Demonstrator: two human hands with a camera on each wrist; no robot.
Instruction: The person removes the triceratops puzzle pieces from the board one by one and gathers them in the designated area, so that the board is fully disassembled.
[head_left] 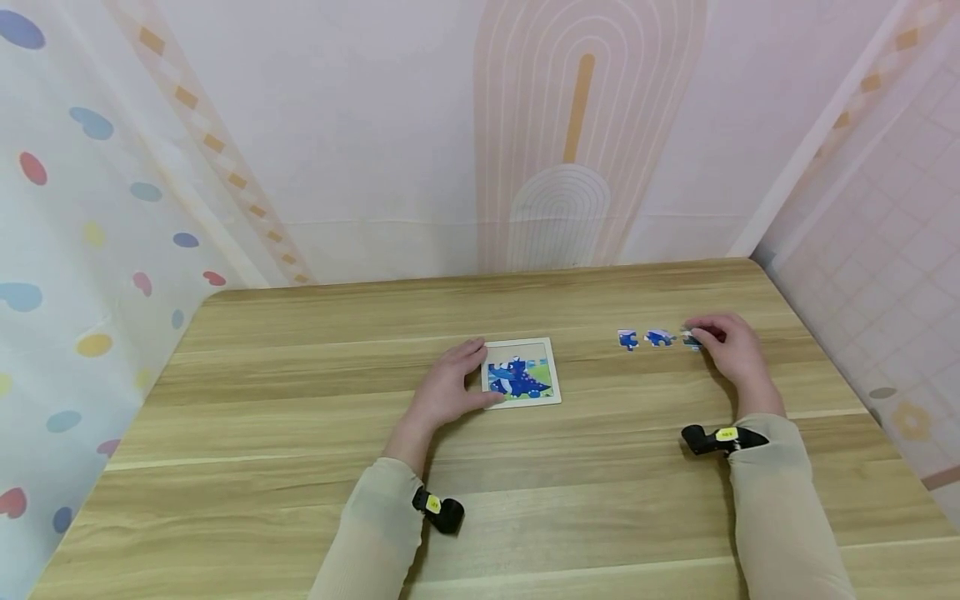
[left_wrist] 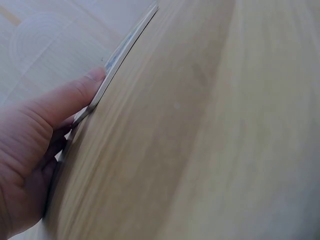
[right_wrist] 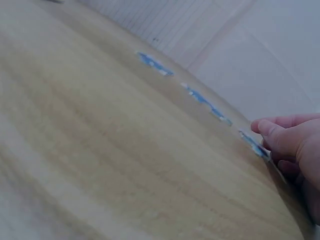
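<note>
A small square puzzle board (head_left: pixel 534 375) with a blue dinosaur picture lies in the middle of the wooden table (head_left: pixel 300 417). My left hand (head_left: pixel 480 372) holds its left side, index finger at the far corner and thumb on the near edge. In the left wrist view the thumb (left_wrist: pixel 75 95) presses the thin edge of the board (left_wrist: pixel 122 52). My right hand (head_left: pixel 699 337) pinches a puzzle piece (head_left: pixel 691 339) lying on the table at the right. The right wrist view shows the thumb (right_wrist: pixel 280 137) against that piece (right_wrist: pixel 252 144).
Two loose blue pieces (head_left: pixel 627 339) (head_left: pixel 659 337) lie in a row just left of the right hand, also visible as pieces (right_wrist: pixel 155 64) (right_wrist: pixel 205 100) in the right wrist view. Patterned curtains close in the table at the back and sides.
</note>
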